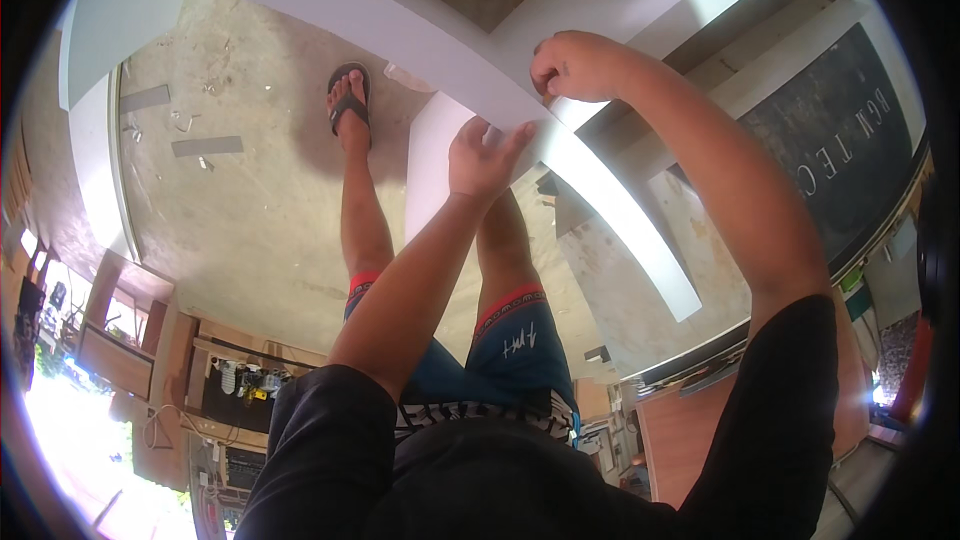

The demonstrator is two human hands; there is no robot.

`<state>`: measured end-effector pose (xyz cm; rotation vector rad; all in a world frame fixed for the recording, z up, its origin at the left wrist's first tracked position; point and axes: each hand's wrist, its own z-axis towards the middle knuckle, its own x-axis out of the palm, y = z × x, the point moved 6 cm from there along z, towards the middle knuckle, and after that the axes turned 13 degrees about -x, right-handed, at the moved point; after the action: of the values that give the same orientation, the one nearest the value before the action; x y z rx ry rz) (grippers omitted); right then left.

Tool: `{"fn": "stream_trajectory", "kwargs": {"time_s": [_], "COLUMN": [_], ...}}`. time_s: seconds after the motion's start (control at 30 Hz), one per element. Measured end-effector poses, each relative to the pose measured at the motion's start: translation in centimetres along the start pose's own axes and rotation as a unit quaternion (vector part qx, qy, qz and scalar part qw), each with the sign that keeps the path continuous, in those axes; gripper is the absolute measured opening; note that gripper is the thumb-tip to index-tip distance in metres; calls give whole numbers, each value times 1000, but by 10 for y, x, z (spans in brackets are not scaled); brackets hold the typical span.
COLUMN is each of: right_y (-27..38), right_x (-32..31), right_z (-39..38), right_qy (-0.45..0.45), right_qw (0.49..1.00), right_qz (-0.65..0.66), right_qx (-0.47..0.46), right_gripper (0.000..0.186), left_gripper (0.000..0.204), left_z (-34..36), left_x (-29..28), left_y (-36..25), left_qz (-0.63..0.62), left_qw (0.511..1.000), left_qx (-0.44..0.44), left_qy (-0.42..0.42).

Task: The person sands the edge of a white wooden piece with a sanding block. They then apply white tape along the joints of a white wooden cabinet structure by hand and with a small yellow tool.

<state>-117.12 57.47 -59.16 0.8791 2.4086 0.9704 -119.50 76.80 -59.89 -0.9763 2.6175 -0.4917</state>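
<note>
One long white board crosses the upper part of the view, above the concrete floor, and it runs down to a place where other pale panels meet it, in front of the person. The left hand is just below its lower edge, beside a pale panel; the thumb and the fingers stand apart, but I cannot tell if they press on the board. The right hand is on the other side of the board, near the same meeting place, with its fingers curled inward; whether they pinch something small is hidden. In my judgement, the board is stiff and rather light for its length, though awkward because it is so long. The smooth face would probably slip under a flat palm, and the corners could chip if they are knocked. Therefore I would hold it by the two long edges, with the thumb on one face and the fingers on the other, keeping away from the thin ends.
</note>
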Motion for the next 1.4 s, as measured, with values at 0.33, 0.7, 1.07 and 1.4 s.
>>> {"fn": "stream_trajectory", "kwargs": {"time_s": [0.33,0.7,1.07,1.4], "right_y": [0,-4,-3,-2], "right_x": [6,3,4,1], "right_z": [6,6,7,6], "right_qy": [46,59,56,56], "right_qw": [998,995,996,996], "right_qz": [34,80,65,59], "right_qx": [0,2,-2,-28], "right_gripper": [12,14,11,12], "left_gripper": [46,44,44,45], "left_z": [6,3,6,7], "left_x": [5,2,4,6], "left_y": [11,4,11,14], "left_qz": [-36,-10,-17,-28], "left_qw": [999,1000,1000,1000], "left_qx": [7,14,14,11], "left_qy": [6,7,1,6]}}
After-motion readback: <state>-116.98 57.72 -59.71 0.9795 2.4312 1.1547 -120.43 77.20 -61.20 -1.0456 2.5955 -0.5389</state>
